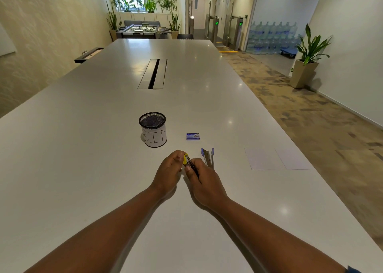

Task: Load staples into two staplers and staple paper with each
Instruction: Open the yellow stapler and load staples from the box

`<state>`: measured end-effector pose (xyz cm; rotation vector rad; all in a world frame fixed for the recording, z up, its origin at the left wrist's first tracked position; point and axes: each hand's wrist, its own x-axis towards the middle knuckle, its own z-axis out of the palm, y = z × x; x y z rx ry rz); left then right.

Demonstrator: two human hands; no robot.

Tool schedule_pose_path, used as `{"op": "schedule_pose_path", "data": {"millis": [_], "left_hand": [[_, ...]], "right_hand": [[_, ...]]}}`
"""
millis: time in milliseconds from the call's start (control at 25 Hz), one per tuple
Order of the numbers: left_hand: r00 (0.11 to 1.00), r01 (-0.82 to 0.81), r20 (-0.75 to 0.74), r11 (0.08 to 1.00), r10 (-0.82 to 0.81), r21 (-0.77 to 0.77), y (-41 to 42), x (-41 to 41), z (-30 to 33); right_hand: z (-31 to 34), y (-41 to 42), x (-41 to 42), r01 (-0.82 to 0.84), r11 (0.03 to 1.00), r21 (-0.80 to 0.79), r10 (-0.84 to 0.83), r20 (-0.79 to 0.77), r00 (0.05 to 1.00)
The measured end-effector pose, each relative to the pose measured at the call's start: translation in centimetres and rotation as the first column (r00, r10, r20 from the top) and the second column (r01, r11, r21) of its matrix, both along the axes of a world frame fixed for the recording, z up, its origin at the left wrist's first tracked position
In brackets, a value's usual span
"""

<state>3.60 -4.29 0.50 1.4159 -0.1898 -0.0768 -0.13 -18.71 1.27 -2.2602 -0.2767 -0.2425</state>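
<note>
Yellow stapler (187, 161) just in front of the mesh cup (153, 128), gripped between both hands, left hand (170, 169) curled over its yellow end, right hand (202, 177) clasping its body, forearms converging, blue stapler (208, 156) open right of the cup, staple box (193, 136) beside it, 2 paper sheets (275, 158) far right

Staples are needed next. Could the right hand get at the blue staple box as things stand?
Probably not at once: the right hand is gripping the yellow stapler. The staple box itself lies unobstructed on the table.

two staplers (190, 163), two sheets (261, 158), one box (193, 136)
</note>
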Motion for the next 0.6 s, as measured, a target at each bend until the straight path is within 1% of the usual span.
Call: {"op": "schedule_pose_path", "data": {"millis": [200,480,600], "left_hand": [[1.000,-0.010,0.007,0.999,0.009,0.048,0.03,0.01,0.07],[1.000,0.002,-0.014,0.999,-0.001,0.048,0.01,-0.02,0.10],[1.000,0.006,-0.030,1.000,-0.005,0.019,-0.13,-0.13,0.16]], "right_hand": [[-0.01,0.06,0.09,-0.006,1.000,-0.021,0.006,-0.003,1.000],[-0.05,0.07,0.22,0.005,1.000,-0.021,-0.005,-0.010,1.000],[0.05,0.03,0.17,0.017,1.000,0.014,-0.017,-0.015,1.000]]}}
